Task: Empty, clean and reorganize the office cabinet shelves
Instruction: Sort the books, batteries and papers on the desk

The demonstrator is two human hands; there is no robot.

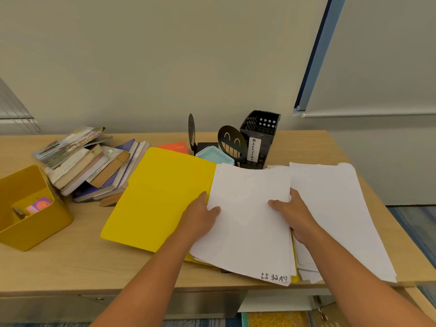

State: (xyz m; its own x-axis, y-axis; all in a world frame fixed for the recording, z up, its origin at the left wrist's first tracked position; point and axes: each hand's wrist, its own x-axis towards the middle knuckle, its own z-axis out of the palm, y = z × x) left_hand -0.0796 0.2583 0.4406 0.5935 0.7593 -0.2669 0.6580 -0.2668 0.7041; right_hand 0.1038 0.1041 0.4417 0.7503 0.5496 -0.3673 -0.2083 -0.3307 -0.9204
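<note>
An open yellow folder lies flat on the wooden desk. A stack of white paper sheets rests on the folder's right half, its bottom sheet edge marked "PAGE 21". My left hand grips the stack's left edge, thumb on top. My right hand grips its right edge, thumb on top. A second spread of white sheets lies further right, reaching the desk's front right corner.
A toppled pile of books and magazines sits at the back left. A yellow box with small items stands at the left. Behind the folder are smiley bookends, a light-blue lidded box, an orange notebook and a black "MAGAZINE" holder.
</note>
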